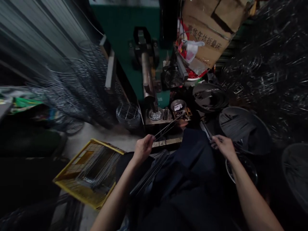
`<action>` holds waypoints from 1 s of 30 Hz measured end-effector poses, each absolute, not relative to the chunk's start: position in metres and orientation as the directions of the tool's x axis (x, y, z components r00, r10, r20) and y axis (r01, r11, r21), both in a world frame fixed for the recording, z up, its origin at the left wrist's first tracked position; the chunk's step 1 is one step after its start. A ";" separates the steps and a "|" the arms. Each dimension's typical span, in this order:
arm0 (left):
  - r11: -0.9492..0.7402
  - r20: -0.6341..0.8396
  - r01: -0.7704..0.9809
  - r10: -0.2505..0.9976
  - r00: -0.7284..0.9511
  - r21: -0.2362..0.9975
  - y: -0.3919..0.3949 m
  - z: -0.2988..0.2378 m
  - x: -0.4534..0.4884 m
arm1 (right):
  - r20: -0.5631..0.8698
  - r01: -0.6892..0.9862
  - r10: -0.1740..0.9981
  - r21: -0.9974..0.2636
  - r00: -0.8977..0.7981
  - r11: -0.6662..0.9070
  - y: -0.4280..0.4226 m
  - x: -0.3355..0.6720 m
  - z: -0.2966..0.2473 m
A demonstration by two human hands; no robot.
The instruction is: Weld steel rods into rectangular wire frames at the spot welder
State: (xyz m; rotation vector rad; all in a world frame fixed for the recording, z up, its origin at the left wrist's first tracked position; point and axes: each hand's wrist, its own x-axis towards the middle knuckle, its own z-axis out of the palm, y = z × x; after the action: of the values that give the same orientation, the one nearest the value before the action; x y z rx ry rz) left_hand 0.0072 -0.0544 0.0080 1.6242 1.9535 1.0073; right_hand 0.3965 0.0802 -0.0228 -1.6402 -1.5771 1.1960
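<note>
My left hand (pixel 144 146) is closed in a pinch on one end of a thin bent wire (pixel 167 127), whose two legs slant up and right toward the machine's small bench. My right hand (pixel 223 146) has its fingers closed around a slim, pale metal tool (pixel 205 130) that points up and left; its exact kind is too dark to tell. A bundle of straight wires (pixel 151 171) lies across my lap, beneath my left forearm. A small bowl of shiny metal bits (pixel 155 114) stands under the machine's steel arm (pixel 147 75).
To the left, a yellow crate (pixel 72 189) holds wire frames. Round wire racks (pixel 128 115) stand beside the green machine (pixel 125 19). Dark covered tubs (pixel 245 128) crowd the right. Behind them are a cardboard box (pixel 204 35) and a large heap of wire goods (pixel 271 70).
</note>
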 end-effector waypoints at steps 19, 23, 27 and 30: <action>0.116 0.268 0.692 0.867 -0.421 0.713 -0.078 0.000 -0.002 | -0.318 -0.205 0.813 -0.864 -0.488 -0.461 0.066 0.130 -0.001; 0.109 0.268 0.668 0.859 -0.435 0.736 -0.077 -0.001 -0.007 | -0.295 -0.229 0.825 -0.867 -0.482 -0.443 0.066 0.121 0.003; 0.113 0.254 0.641 0.855 -0.452 0.760 -0.077 0.000 -0.011 | -0.286 -0.230 0.829 -0.871 -0.481 -0.434 0.067 0.114 0.005; 0.113 0.257 0.631 0.847 -0.465 0.768 -0.077 0.002 -0.013 | -0.275 -0.239 0.834 -0.873 -0.479 -0.425 0.068 0.109 0.007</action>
State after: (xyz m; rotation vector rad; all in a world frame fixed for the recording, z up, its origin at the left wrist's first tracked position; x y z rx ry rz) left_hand -0.0131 -0.0770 0.0017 1.4645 2.1446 1.2756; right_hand 0.1089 0.0681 0.0065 -0.9535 -1.0425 1.9641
